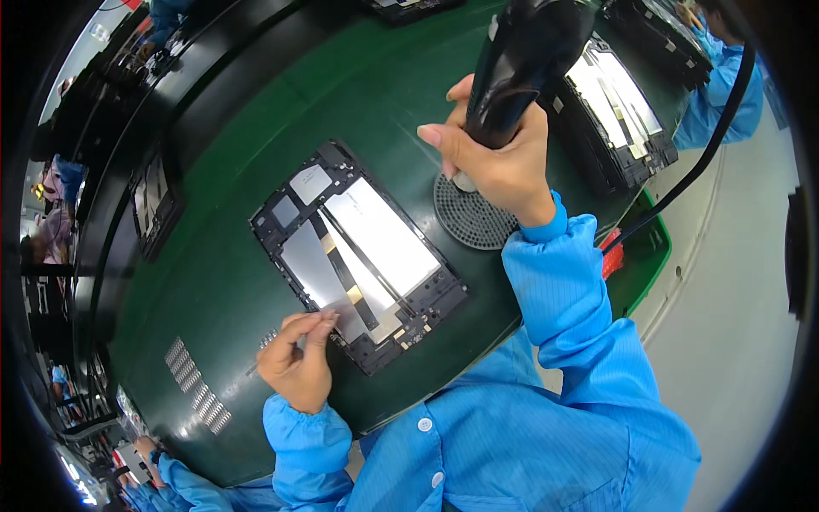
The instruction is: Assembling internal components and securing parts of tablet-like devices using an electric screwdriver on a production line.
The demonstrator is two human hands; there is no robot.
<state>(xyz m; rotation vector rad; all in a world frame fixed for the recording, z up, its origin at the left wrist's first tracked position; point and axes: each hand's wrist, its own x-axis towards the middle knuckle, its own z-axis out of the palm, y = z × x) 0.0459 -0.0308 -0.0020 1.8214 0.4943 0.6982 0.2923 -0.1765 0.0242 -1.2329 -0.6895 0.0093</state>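
Note:
In front of me a black tablet frame (388,247) lies at a slant, with silver panels, dark flex strips and gold patches inside. My left hand (299,354) is at its near left edge, thumb and forefinger pinched together; whatever they hold is too small to make out. My right hand (508,166) is raised to the right of the frame. It is wrapped round a glossy black handheld tool (533,60), whose exact kind does not show. Below that hand, a round grey perforated disc (473,213) rests on the green table (230,230), partly hidden by the hand.
Stacked tablet frames (623,111) stand at the right. A black cable (708,154) curves down past a green bin (653,264) holding a red bag (612,254). Rows of small metal pieces (196,384) lie at left. Another frame (153,205) lies farther left. Co-workers in blue sit around.

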